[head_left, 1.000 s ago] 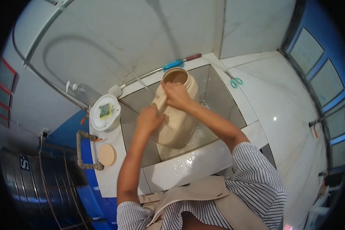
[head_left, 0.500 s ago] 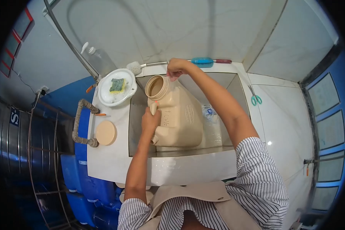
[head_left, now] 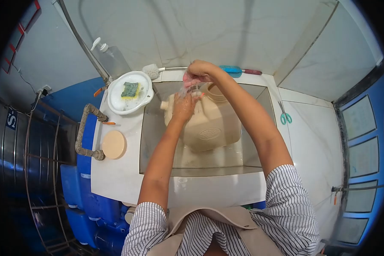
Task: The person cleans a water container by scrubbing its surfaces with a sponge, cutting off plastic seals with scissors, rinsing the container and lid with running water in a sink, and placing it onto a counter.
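Note:
A large beige plastic jug stands in the sink, its wide open mouth facing up at the back right. My left hand is on the jug's top by the handle, its fingers curled over it and wet. Above the back of the sink, my right hand is closed, with its fingers bent down close to the left hand. Splashing water blurs the space between the two hands, so what the right fingers hold, if anything, is hidden.
Left of the sink are a white basin with a green-yellow sponge, a pump bottle and a round beige lid. Behind lie a white-headed brush and a blue brush. Scissors rest at the right.
The jug has turned, its mouth swinging from the left to the back right. My left hand has moved up to the jug's top. The clear bottle in the sink is no longer visible.

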`<state>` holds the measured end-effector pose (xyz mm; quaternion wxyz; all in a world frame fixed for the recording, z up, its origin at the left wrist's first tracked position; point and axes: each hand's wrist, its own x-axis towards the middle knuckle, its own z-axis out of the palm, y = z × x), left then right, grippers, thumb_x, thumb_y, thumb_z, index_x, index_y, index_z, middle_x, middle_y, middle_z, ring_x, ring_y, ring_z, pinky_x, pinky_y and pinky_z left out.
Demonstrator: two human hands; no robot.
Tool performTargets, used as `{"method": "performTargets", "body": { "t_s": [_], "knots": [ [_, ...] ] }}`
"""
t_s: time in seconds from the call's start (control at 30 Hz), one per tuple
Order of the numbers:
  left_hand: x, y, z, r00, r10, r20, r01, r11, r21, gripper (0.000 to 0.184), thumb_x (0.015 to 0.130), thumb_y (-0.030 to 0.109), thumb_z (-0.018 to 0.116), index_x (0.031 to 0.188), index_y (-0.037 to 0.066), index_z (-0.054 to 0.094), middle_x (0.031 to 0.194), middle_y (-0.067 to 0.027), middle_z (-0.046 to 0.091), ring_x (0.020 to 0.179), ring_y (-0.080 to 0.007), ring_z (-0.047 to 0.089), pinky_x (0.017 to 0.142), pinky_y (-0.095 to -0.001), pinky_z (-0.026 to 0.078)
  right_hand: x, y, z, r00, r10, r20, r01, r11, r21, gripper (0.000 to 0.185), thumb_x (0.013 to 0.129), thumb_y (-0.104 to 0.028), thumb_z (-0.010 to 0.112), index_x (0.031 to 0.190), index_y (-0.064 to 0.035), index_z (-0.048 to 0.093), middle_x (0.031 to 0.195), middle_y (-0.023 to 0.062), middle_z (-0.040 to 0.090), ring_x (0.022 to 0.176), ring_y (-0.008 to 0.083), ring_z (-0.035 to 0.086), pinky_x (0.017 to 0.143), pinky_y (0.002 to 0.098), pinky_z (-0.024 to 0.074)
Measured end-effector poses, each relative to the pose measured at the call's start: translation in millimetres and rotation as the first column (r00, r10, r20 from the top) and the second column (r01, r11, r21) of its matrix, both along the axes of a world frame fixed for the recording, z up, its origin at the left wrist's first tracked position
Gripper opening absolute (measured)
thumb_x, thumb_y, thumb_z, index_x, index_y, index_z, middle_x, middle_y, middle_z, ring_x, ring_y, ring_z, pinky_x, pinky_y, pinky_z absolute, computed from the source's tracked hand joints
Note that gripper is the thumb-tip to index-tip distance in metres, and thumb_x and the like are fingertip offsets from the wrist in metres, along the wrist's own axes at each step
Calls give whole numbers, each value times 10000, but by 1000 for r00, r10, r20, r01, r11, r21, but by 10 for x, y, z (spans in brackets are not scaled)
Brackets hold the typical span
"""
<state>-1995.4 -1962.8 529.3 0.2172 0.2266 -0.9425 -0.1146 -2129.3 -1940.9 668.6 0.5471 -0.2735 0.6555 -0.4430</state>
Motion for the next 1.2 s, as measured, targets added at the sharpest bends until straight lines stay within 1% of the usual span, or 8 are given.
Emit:
{"method": "performTargets", "body": {
  "t_s": [0.07,0.33,0.47,0.53,0.7,0.9,1.03,1.2],
  "knots": [
    [-58,-14,66,997,1,74,-26,944,330,374,881,349,512,1089,41,557,1086,-218,549,1050,-376,500,866,-464,405,-10,-25,-13,1000,-7,-20,7,1000,-23,134,796,53,438,794,92,566,771,158,588,665,241,643,637,290,593],
    [216,-52,409,962,-139,233,52,938,343,546,914,499,384,974,-3,593,866,-245,613,864,-436,579,789,-492,447,-120,1,-218,956,12,-292,-26,999,-44,146,810,-41,479,809,25,608,765,115,621,630,196,628,555,324,542],
    [407,150,248,971,16,237,-131,868,478,553,963,403,299,904,-66,586,858,-284,601,857,-438,580,770,-484,445,109,370,-523,258,294,-920,-480,866,141,365,734,-128,528,1034,70,589,990,216,627,850,257,628,753,383,498],
    [460,309,140,993,31,118,-87,862,500,538,970,361,281,889,-78,583,876,-302,593,859,-443,576,766,-482,442,387,726,-980,-28,45,-999,-520,852,53,480,745,-168,550,1177,40,520,1027,173,593,937,265,568,788,388,432],
    [874,529,333,997,-67,-49,78,555,828,462,957,332,345,1035,-51,589,927,-200,641,891,-288,615,826,-358,436,350,1174,-822,-16,-117,-993,-546,833,-90,564,749,-316,631,1200,-4,498,941,125,540,882,258,529,747,388,371],
    [1800,515,-220,848,529,44,19,-113,993,399,933,332,400,1142,24,546,980,-71,620,880,-167,578,786,-271,430,438,1136,-446,15,-378,-926,-638,709,-300,579,707,-440,656,1081,-4,583,785,117,564,764,277,554,704,401,390],
    [2185,339,-531,871,488,58,80,-257,963,380,938,332,398,1112,30,548,984,-54,600,838,-148,568,682,-260,445,819,755,1256,-9,-495,-869,-603,696,-390,444,618,-134,579,1048,-25,611,864,159,640,825,312,606,716,435,450],
    [2124,747,5,668,719,-191,497,-240,834,397,957,324,331,1160,36,513,1118,-83,578,927,-216,580,758,-315,483,743,572,2018,58,-544,-837,-534,691,-486,511,710,-463,642,1001,-43,657,943,188,648,855,339,620,755,411,488]
  ]
}}
